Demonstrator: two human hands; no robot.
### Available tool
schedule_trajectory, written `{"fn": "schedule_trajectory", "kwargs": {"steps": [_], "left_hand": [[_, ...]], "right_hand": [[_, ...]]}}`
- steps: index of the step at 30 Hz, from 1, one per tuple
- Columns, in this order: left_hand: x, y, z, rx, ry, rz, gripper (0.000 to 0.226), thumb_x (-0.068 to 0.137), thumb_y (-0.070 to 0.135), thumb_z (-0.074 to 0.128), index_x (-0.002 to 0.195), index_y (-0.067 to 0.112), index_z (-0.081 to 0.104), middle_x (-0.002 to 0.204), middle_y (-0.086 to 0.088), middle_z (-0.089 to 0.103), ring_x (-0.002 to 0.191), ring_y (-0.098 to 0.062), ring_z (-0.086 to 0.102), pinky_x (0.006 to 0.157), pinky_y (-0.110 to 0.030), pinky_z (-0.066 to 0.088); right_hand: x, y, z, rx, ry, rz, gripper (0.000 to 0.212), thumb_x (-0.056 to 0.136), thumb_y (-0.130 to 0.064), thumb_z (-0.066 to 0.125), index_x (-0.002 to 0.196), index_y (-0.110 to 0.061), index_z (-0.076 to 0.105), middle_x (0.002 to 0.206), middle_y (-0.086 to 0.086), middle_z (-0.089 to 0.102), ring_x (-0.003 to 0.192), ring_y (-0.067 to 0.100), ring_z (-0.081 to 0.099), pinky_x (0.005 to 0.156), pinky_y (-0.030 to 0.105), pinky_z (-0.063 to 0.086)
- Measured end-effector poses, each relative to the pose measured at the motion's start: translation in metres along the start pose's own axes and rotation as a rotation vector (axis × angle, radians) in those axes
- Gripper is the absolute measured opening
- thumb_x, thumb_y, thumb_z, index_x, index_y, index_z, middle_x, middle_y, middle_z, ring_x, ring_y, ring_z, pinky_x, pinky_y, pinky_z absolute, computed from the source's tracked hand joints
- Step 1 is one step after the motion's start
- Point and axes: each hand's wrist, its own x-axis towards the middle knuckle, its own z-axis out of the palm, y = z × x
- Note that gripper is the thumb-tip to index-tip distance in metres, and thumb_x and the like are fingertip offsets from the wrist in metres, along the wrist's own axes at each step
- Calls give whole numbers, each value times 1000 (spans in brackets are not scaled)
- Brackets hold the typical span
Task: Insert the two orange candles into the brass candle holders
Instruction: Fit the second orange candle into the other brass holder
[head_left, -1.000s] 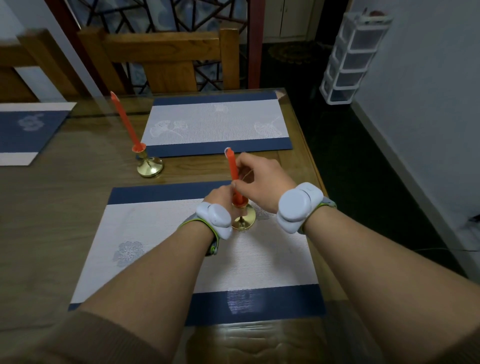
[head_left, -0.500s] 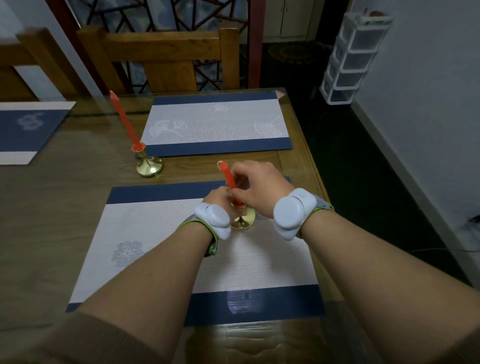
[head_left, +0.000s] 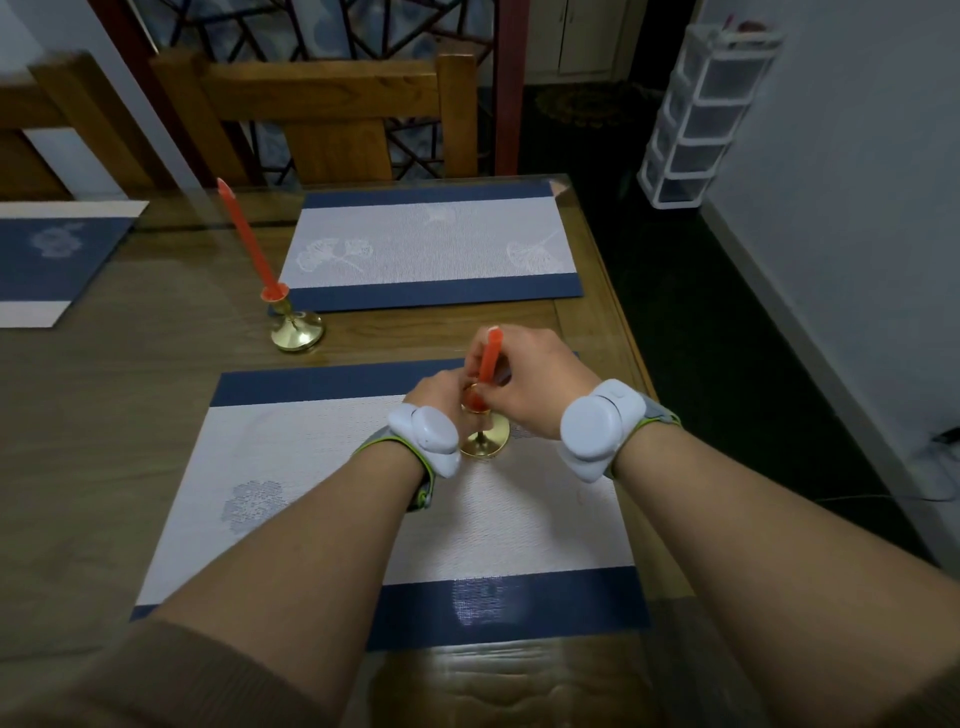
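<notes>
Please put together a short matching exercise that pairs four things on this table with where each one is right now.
Things:
1. far candle
2. near candle
3. near brass holder
4. drawer unit

Places:
A. on the nearest placemat, steadied by the left hand
B. on the floor by the wall
C. standing in the far brass holder on bare wood
D. in the grip of the right hand, base at a holder's cup

Pairs: 1-C, 2-D, 3-A, 4-B

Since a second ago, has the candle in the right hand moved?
Yes. The near candle now leans toward the far placemat, its base down at the near brass holder.
</notes>
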Motion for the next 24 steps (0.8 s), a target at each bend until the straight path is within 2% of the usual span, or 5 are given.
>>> {"fn": "schedule_trajectory", "kwargs": {"steps": [3, 6, 9, 19, 24], "left_hand": [[2, -3, 2, -15, -4, -11, 31, 80, 21, 67, 110, 18, 63, 109, -8, 70, 98, -29, 65, 82, -31, 49], [4, -4, 2, -17, -5, -15, 34, 79, 23, 68, 112, 20, 61, 109, -6, 70, 98, -27, 65, 84, -32, 50], [5, -6, 3, -9, -3, -7, 35, 79, 24, 68, 113, 21, 61, 109, -6, 70, 97, -27, 66, 84, -33, 51], [7, -9, 3, -4, 4, -13, 41, 77, 23, 71, 117, 19, 60, 115, -8, 69, 104, -30, 64, 91, -39, 52], [7, -7, 3, 6, 6, -18, 40, 78, 23, 70, 116, 15, 60, 117, -8, 68, 104, -29, 64, 81, -32, 48]], "right_hand": [[0, 2, -1, 21, 3, 24, 15, 79, -8, 67, 90, -17, 63, 93, 0, 66, 85, 16, 62, 73, 24, 49], [1, 3, -2, 36, -2, 52, 17, 81, -7, 65, 94, -18, 63, 96, 0, 67, 87, 13, 62, 75, 21, 47], [3, 4, 0, 54, -3, 69, 19, 80, -7, 66, 95, -19, 62, 98, 2, 69, 90, 16, 64, 80, 24, 51], [8, 4, 3, 46, -9, 74, 16, 81, -10, 67, 95, -16, 63, 93, 0, 68, 88, 16, 64, 86, 28, 52], [9, 3, 5, 26, -15, 56, 15, 81, -11, 67, 95, -14, 63, 91, -1, 67, 87, 15, 64, 80, 24, 49]]}}
